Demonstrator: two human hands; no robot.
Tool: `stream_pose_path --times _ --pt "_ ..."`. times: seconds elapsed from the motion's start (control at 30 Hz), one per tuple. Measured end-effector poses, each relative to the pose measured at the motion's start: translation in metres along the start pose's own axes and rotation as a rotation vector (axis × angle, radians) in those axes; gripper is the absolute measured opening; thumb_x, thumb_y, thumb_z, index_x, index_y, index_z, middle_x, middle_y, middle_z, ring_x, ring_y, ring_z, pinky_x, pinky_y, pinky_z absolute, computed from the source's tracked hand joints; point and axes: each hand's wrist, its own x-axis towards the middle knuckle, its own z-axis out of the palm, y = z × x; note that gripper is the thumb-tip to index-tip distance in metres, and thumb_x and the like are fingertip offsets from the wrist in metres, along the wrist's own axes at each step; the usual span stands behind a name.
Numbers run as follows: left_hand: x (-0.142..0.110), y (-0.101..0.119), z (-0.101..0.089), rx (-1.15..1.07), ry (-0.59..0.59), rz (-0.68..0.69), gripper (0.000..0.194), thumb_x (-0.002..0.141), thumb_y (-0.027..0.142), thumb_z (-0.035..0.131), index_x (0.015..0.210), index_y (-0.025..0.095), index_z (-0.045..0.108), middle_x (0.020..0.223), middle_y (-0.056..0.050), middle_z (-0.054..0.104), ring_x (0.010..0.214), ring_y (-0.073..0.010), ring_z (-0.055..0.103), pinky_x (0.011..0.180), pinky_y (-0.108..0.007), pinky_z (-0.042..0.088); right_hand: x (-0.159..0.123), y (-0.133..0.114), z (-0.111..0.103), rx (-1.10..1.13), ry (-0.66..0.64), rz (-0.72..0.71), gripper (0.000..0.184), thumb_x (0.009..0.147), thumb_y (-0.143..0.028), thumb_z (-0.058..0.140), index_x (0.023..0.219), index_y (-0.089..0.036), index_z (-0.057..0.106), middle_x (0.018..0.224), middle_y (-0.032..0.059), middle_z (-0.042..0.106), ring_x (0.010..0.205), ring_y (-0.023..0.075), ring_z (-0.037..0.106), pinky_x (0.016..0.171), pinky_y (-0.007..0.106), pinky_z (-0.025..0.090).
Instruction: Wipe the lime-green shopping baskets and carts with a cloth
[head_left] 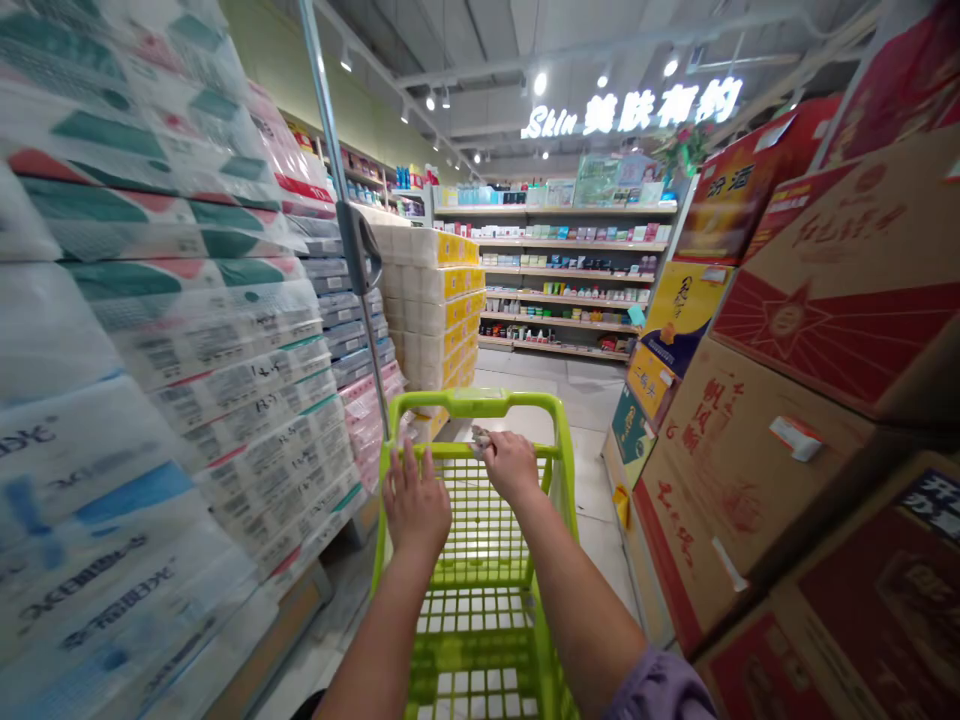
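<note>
A lime-green plastic shopping basket [466, 572] with lattice walls stands in front of me at the bottom middle, and I see down into it. My left hand [417, 508] lies at its left side, near the top bar, with the fingers stretched out and apart. My right hand [513, 466] is closed by the same bar. Between its thumb and fingers is a small crumpled, whitish item [481, 438], too small to name. A silvery metal pole [324, 100] with a dark grey loop grip [361, 250] rises from the basket's left corner.
Wrapped tissue packs [247, 330] are piled high along the left. Yellow-and-white paper packs [450, 300] stand beyond them. Stacked cardboard cartons [795, 290] line the right side. A tiled aisle [544, 372] leads to shelves of small goods [562, 243] under a lit sign [637, 108].
</note>
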Motion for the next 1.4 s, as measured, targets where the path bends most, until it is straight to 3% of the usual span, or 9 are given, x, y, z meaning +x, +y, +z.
stream_pose_path --times 0.17,0.4,0.57,0.63,0.83,1.0,1.13,1.27,1.4 --pt "0.035 -0.004 0.023 -0.004 -0.138 0.027 0.063 0.083 0.021 0.042 0.142 0.004 0.037 0.141 -0.019 0.048 0.134 -0.0345 0.037 0.114 -0.055 0.017 0.003 -0.001 0.002 0.014 0.001 -0.04 0.026 0.092 -0.028 0.044 0.109 -0.024 0.064 0.106 0.0045 0.065 0.101 0.0199 0.052 0.089 0.031 0.029" --pt "0.035 -0.011 0.051 -0.032 -0.024 -0.002 0.053 0.076 0.013 0.047 0.129 0.009 0.053 0.135 -0.016 0.053 0.131 -0.0307 0.041 0.114 -0.047 0.026 0.015 -0.02 0.001 -0.071 -0.07 -0.044 0.027 0.092 -0.029 0.042 0.103 -0.022 0.066 0.106 0.0065 0.066 0.1 0.023 0.055 0.087 0.034 0.035" --pt "0.033 -0.011 0.057 -0.102 -0.014 0.045 0.053 0.077 0.013 0.047 0.128 0.004 0.05 0.136 -0.021 0.051 0.133 -0.0316 0.038 0.114 -0.048 0.027 0.018 -0.05 0.011 -0.005 -0.16 -0.267 0.032 0.093 -0.032 0.042 0.119 -0.031 0.06 0.117 0.002 0.064 0.105 0.0213 0.055 0.09 0.035 0.036" --pt "0.03 -0.013 0.058 -0.139 -0.003 0.054 0.059 0.075 0.012 0.049 0.133 0.004 0.044 0.139 -0.021 0.048 0.136 -0.0314 0.036 0.114 -0.048 0.029 0.017 -0.044 0.011 0.017 -0.118 -0.265 0.031 0.094 -0.033 0.042 0.121 -0.032 0.058 0.119 0.0009 0.063 0.107 0.0207 0.054 0.094 0.036 0.034" --pt "0.024 -0.008 0.043 -0.219 0.076 0.19 0.07 0.08 0.012 0.045 0.147 0.011 0.024 0.154 -0.016 0.027 0.145 -0.0298 0.017 0.115 -0.051 0.024 0.011 -0.008 0.003 0.021 -0.004 -0.019 0.029 0.095 -0.03 0.039 0.11 -0.025 0.063 0.112 0.0064 0.066 0.107 0.0231 0.056 0.102 0.044 0.027" --pt "0.024 0.003 0.031 -0.264 -0.053 0.49 0.065 0.087 0.018 0.042 0.149 0.018 0.023 0.155 -0.009 0.03 0.146 -0.0244 0.017 0.116 -0.047 0.023 0.005 -0.019 0.007 0.235 -0.143 -0.269 0.053 0.086 -0.019 0.047 0.139 -0.021 0.041 0.138 0.0079 0.052 0.128 0.019 0.045 0.112 0.042 0.019" --pt "0.024 0.002 0.033 -0.174 -0.081 0.331 0.053 0.092 0.028 0.041 0.144 0.025 0.036 0.149 -0.007 0.041 0.141 -0.0282 0.03 0.115 -0.057 0.02 0.007 -0.011 -0.001 0.331 -0.141 -0.212 0.061 0.086 -0.021 0.048 0.144 -0.024 0.031 0.137 0.0065 0.054 0.125 0.0192 0.049 0.114 0.05 0.012" --pt "0.024 0.0 0.04 -0.107 0.037 0.06 0.048 0.089 0.032 0.047 0.134 0.015 0.049 0.144 -0.016 0.046 0.141 -0.0345 0.028 0.114 -0.06 0.02 0.009 0.001 -0.007 0.226 -0.04 -0.077 0.034 0.094 -0.026 0.039 0.125 -0.024 0.054 0.131 0.0067 0.059 0.12 0.0217 0.052 0.112 0.055 0.013" --pt "0.023 0.002 0.049 -0.2 0.046 0.187 0.047 0.089 0.031 0.046 0.131 0.009 0.048 0.143 -0.019 0.045 0.14 -0.031 0.031 0.113 -0.053 0.028 0.003 -0.009 0.0 0.162 -0.085 -0.197 0.023 0.094 -0.024 0.042 0.103 -0.023 0.063 0.112 0.0052 0.068 0.113 0.0215 0.054 0.109 0.049 0.022"
